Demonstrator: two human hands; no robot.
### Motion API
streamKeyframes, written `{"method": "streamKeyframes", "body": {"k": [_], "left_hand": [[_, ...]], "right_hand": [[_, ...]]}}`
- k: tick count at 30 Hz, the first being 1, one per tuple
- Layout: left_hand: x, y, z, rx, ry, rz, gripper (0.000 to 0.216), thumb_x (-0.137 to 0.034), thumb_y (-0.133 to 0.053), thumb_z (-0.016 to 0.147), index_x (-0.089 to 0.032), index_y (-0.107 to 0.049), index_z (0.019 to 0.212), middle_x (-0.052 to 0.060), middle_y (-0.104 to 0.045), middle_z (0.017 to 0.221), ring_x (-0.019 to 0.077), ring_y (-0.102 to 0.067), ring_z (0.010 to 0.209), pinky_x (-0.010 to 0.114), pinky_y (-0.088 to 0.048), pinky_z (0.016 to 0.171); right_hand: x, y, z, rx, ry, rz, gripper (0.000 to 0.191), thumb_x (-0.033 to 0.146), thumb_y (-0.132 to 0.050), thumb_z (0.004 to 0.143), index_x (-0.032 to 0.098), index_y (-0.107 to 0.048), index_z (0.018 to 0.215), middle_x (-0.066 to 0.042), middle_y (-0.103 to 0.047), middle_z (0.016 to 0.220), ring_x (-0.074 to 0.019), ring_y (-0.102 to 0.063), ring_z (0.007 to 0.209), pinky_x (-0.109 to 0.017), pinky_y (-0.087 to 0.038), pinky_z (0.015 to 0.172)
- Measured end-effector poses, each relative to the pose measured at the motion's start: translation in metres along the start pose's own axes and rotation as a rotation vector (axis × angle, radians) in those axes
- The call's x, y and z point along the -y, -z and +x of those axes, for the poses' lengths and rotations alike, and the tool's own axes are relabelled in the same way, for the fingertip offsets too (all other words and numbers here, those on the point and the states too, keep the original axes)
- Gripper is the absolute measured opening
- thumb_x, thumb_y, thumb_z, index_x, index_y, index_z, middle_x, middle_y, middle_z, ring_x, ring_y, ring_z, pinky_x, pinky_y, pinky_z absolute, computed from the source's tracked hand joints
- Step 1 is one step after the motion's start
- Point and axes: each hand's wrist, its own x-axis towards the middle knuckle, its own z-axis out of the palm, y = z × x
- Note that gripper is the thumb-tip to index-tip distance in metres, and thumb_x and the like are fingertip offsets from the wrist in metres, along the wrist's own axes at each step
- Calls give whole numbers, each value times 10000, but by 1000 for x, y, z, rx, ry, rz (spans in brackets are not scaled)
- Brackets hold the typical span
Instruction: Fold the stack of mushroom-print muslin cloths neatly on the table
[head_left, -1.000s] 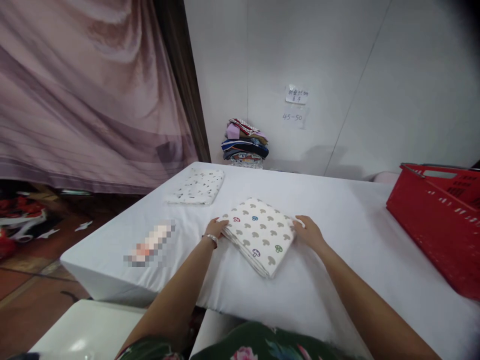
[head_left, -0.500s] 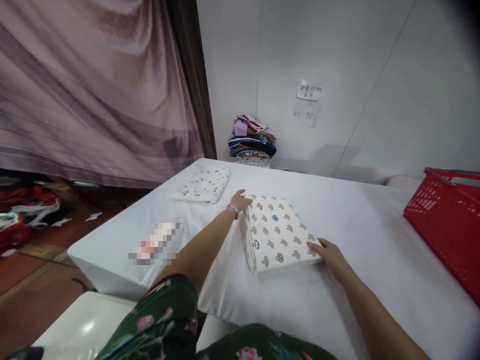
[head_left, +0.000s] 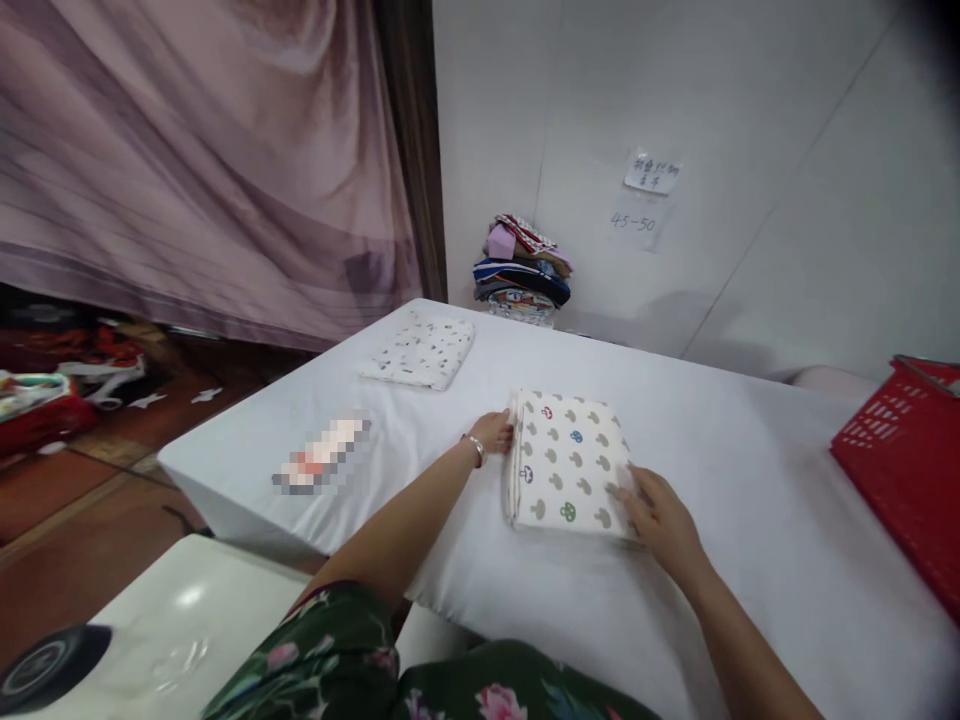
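Note:
A folded white cloth printed with mushrooms, mostly grey-brown with a few in red, blue, purple and green, lies flat on the table between my hands. At its left edge, my left hand has its fingers closed against the folded layers, with a bracelet at the wrist. My right hand grips the right edge near the front corner, slightly blurred. The undersides of the fingers are hidden. Farther back on the left rests another folded white cloth with small dark prints.
The table has a white cover. A red plastic basket stands at the right. A pixelated item lies at the left. Stacked folded fabrics stand beyond the far edge by the wall. A white stool is at lower left.
My left hand has slid from the cloth's far left corner down along its left side. My right hand has moved a little more over the right edge. The view has shifted slightly.

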Motion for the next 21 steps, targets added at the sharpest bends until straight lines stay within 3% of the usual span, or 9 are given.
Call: {"method": "streamKeyframes", "body": {"k": [4,9,11,14,21], "left_hand": [[17,2,-27,-24,-50,111,286,-345,-614,794,-133,-553,975,80,-630,882,125,-575,627,270,-502,589],[42,-5,-49,-124,-224,216,318,-278,-609,786,-162,-556,1077,75,-652,965,156,-608,802,261,-500,698],[52,-7,-56,-165,-384,323,294,-256,-597,785,-176,-572,1067,65,-658,980,158,-613,847,276,-489,784],[63,-8,-61,-182,-575,451,239,-239,-549,804,-187,-594,1032,51,-663,973,156,-614,868,299,-469,850],[65,-7,-60,-179,-587,467,229,-229,-548,803,-183,-605,1020,53,-662,969,160,-607,862,305,-464,845]], "right_hand": [[52,-17,29,108,184,-49,531,485,-404,863,199,-480,1304,-80,-386,1423,-227,-332,1317,-401,-332,1051],[97,-63,50,325,354,-265,621,504,-332,892,186,-305,1425,-72,-182,1516,-241,-81,1400,-463,-153,1109],[100,-81,49,426,377,-371,617,498,-287,908,174,-288,1432,-69,-163,1519,-241,-72,1401,-476,-101,1111],[96,-97,43,465,393,-464,603,479,-239,923,176,-259,1443,-55,-142,1523,-223,-69,1402,-465,-67,1113],[88,-95,47,474,365,-363,589,475,-323,899,197,-321,1419,-57,-202,1509,-221,-118,1396,-460,-95,1114]]}}
